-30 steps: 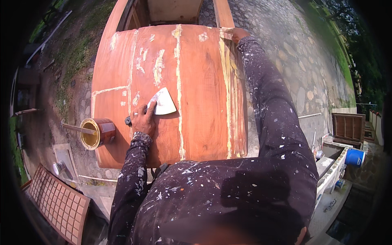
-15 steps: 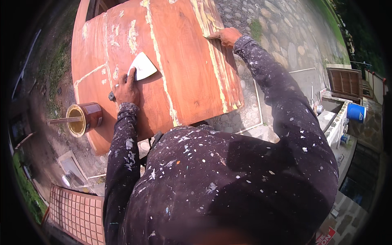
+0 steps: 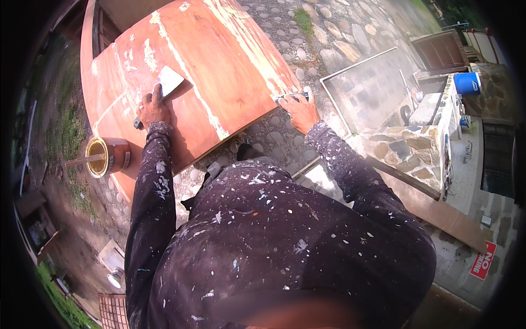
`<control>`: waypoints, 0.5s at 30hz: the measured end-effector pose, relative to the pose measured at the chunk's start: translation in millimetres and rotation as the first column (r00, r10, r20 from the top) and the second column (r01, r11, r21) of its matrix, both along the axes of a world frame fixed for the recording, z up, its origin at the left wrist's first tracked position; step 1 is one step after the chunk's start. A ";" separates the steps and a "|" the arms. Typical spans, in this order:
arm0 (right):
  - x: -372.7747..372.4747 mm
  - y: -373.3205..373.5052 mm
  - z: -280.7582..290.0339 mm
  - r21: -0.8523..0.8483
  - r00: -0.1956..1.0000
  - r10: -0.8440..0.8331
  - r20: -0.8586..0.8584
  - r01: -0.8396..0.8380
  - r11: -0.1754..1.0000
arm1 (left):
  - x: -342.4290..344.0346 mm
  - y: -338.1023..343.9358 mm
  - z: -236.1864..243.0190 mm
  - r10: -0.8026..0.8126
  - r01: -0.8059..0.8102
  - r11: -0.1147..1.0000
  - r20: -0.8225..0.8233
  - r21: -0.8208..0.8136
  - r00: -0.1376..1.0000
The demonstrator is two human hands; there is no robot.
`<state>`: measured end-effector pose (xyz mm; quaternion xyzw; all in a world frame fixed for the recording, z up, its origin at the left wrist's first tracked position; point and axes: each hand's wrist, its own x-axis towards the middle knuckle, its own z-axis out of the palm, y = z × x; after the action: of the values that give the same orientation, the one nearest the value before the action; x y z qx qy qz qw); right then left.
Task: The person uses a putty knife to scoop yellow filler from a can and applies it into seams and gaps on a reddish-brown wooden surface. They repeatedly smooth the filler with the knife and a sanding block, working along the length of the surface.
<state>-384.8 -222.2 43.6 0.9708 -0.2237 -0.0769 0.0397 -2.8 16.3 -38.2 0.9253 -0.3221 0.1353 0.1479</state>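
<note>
A reddish wooden panel [image 3: 205, 74] with pale yellow filler along its seams lies before me. My left hand [image 3: 153, 111] is closed around a putty knife [image 3: 171, 80], its wide light blade resting over the panel and the dark handle end poking out below the palm. At the panel's right near corner, my right hand [image 3: 300, 113] grips a thin flat scraper [image 3: 292, 96] whose edge meets the filler-streaked strip. An open can [image 3: 118, 155] of yellowish filler, with a wooden stick [image 3: 85, 160] across its mouth, is at the panel's left edge.
Pebbled paving [image 3: 274, 129] surrounds the panel. To the right are a pale framed sheet [image 3: 372, 82], a low stone wall [image 3: 408, 151], a blue bucket [image 3: 467, 83] and a long board [image 3: 433, 205]. A red sign [image 3: 483, 260] is at the lower right.
My right hand has drawn the scraper toward me along the panel's right strip to the near corner. My left hand keeps its hold on the putty knife. The view has shifted.
</note>
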 end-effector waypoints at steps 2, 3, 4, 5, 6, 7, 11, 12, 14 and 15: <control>-13.4 17.9 -1.7 0.028 0.999 -0.034 0.036 0.033 0.999 | -0.6 -0.3 1.2 0.003 -0.003 1.000 -0.007 0.011 1.000; -18.2 21.8 -0.9 0.023 0.996 -0.024 0.085 0.022 0.999 | -0.5 -1.0 2.2 0.005 -0.005 1.000 0.012 0.002 1.000; -23.3 22.4 1.5 0.084 0.994 -0.037 0.102 0.028 0.996 | -0.7 -1.5 3.4 0.013 -0.013 1.000 -0.015 0.019 1.000; -25.1 19.3 4.2 0.174 0.984 -0.107 0.142 0.082 0.981 | -0.5 -2.4 4.6 0.020 -0.020 1.000 -0.021 0.020 1.000; -25.5 12.5 7.7 0.264 0.970 -0.154 0.188 0.101 0.959 | -0.4 -3.2 5.5 0.023 -0.023 0.999 -0.020 0.024 1.000; -23.1 4.1 10.7 0.346 0.953 -0.231 0.197 0.153 0.926 | -0.3 -3.6 6.4 0.029 -0.028 0.999 -0.027 0.021 0.999; 16.6 -27.4 9.7 0.138 0.945 -0.225 0.239 0.196 0.971 | -0.5 -3.4 6.4 0.023 -0.023 1.000 -0.035 0.019 0.999; 30.0 -25.7 4.4 0.082 0.953 -0.216 0.213 0.203 0.976 | -0.4 -3.0 6.1 0.016 -0.016 1.000 -0.027 0.009 1.000; 52.1 -11.3 -6.9 -0.096 0.960 -0.102 0.261 0.131 0.987 | -0.3 -1.8 5.2 0.017 -0.017 1.000 -0.032 -0.004 0.999; 54.8 2.3 -11.9 -0.084 0.979 -0.120 0.164 0.136 0.987 | -0.1 -1.7 4.9 0.017 -0.017 1.000 -0.045 -0.005 0.999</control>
<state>-330.0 -219.9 31.7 0.9544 -0.2916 0.0087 0.0628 -2.9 14.6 -33.3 0.9303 -0.3105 0.1165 0.1565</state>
